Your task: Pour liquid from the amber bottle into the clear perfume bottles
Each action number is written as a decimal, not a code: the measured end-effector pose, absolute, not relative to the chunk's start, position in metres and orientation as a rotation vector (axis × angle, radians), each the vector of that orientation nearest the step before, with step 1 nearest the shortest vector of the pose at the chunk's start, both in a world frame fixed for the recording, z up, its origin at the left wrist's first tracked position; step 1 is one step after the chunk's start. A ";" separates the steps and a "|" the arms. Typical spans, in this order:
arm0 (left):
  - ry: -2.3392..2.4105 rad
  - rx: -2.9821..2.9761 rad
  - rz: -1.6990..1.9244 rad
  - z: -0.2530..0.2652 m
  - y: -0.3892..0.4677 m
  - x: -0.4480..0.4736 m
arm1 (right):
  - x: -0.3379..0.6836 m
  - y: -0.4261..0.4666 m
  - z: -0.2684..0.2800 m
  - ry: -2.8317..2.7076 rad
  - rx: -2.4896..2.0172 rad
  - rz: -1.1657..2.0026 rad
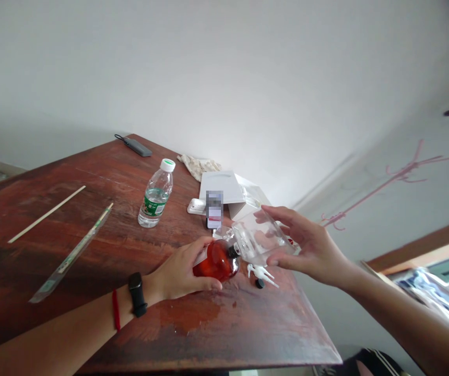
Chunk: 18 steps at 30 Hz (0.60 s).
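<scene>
At table's near edge: amber bottle lying neck rightward, clasped by left hand; clear bag pinched in right hand, mouth touching neck.

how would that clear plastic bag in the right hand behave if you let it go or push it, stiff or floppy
Probably floppy: the clear plastic bag looks thin and creased, sagging between the right hand and the red bottle that the left hand holds. It looks light for its size, so it would likely collapse if released. Its glossy film may also be slippery.
</scene>
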State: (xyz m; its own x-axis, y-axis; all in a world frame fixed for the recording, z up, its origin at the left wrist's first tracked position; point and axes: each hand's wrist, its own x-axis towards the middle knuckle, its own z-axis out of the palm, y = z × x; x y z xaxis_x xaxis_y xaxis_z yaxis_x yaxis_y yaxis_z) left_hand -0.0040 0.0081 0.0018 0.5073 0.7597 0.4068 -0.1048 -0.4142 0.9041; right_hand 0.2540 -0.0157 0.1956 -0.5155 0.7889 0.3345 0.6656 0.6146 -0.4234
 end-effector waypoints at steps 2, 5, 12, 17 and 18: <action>0.557 1.738 1.067 0.002 0.008 -0.004 | 0.254 -0.016 0.195 -2.334 -1.152 0.340; 0.576 1.751 1.071 0.002 0.008 -0.004 | 0.254 -0.016 0.193 -2.310 -1.143 0.366; 0.600 1.795 1.111 0.003 0.008 -0.006 | 0.258 -0.017 0.178 -2.168 -1.125 0.529; 0.576 1.809 1.116 0.004 0.009 -0.006 | 0.266 -0.021 0.163 -2.068 -1.082 0.653; 0.570 1.814 1.112 0.004 0.008 -0.007 | 0.268 -0.022 0.160 -2.065 -1.081 0.653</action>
State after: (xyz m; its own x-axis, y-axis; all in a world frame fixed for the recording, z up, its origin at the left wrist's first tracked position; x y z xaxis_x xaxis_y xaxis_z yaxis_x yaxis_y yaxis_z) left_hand -0.0065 0.0084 0.0039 0.4881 0.7463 0.4524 -0.0681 -0.4842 0.8723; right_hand 0.2678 -0.0221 0.1601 -0.4021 0.8453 0.3520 0.4891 0.5232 -0.6978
